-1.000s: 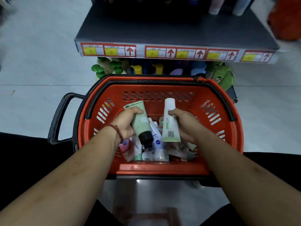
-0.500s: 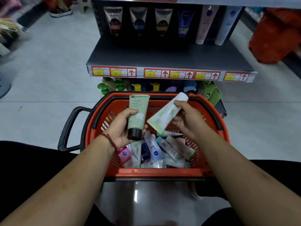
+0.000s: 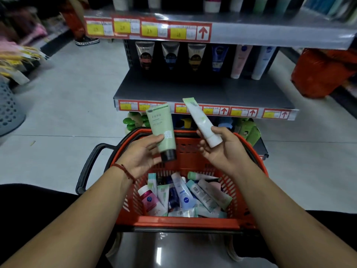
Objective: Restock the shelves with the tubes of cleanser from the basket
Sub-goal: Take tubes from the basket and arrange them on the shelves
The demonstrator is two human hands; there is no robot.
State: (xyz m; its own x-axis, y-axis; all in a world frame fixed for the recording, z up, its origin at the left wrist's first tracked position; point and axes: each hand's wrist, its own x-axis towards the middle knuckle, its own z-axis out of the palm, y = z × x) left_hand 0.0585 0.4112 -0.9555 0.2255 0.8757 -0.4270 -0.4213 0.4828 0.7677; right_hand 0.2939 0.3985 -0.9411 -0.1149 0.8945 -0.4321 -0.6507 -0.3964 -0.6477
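My left hand [image 3: 142, 156] holds a pale green tube with a black cap [image 3: 162, 130], cap down, above the red basket [image 3: 179, 223]. My right hand [image 3: 222, 151] grips a white and green tube [image 3: 201, 122] by its white cap end, its crimped end tilted up to the left. Both tubes hover over the basket's far rim, in front of the grey middle shelf [image 3: 202, 91]. Several more tubes [image 3: 185, 196] lie piled in the basket bottom. Several tubes [image 3: 195, 57] stand at the back of the middle shelf.
An upper shelf edge [image 3: 270, 33] with yellow price tags juts out overhead. Green bottles [image 3: 133, 121] sit on the lowest shelf behind the basket. A grey perforated bin [image 3: 9, 109] stands at the left, an orange bag [image 3: 324, 74] at the right. A person's shoe [image 3: 87, 41] is on the floor far left.
Both hands have lifted their tubes out of the basket and up towards the middle shelf. The right tube has turned so its cap end is down. My view has tilted up.
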